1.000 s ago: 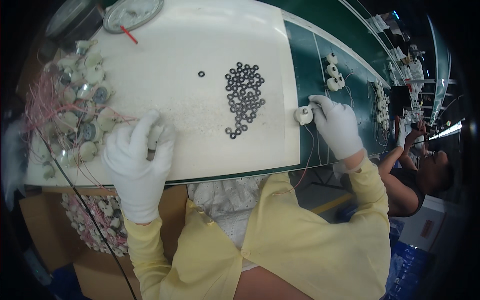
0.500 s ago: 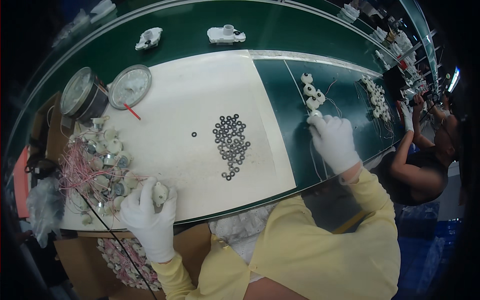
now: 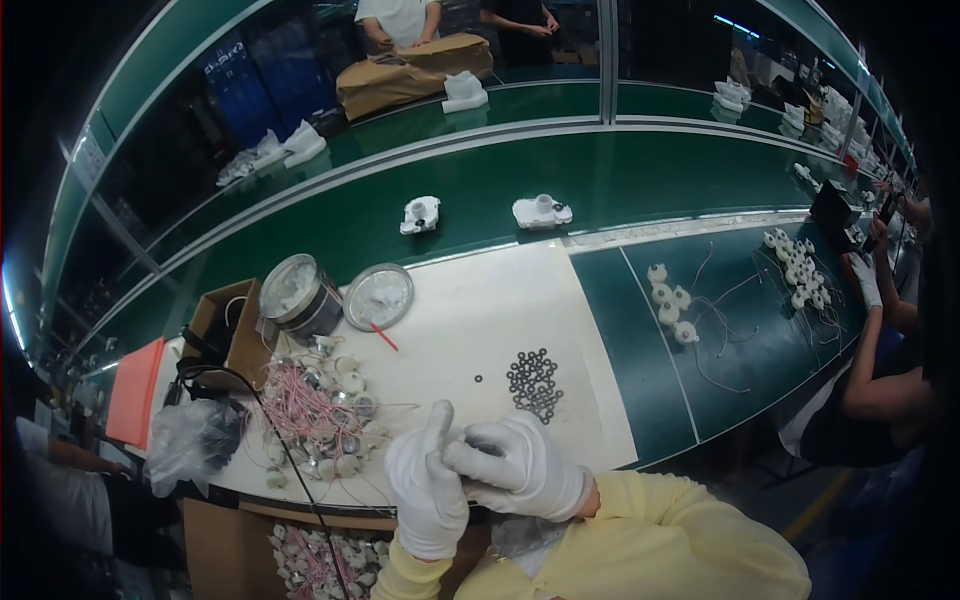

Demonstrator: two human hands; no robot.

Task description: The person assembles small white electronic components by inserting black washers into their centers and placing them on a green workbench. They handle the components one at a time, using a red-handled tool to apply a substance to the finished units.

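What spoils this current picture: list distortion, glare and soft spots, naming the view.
Head view: fisheye distortion bows the metal rail, and the corners fall to black; head view: a strip light glares at upper right against a dim background; head view: the left hand and right hand look pale, and anything held between them cannot be made out.

The person's left hand (image 3: 428,492) and right hand (image 3: 522,466) wear white fabric gloves (image 3: 430,525). Pale yellow sleeves (image 3: 680,525) belong to a top (image 3: 610,575) worn over a whitish garment (image 3: 534,556).
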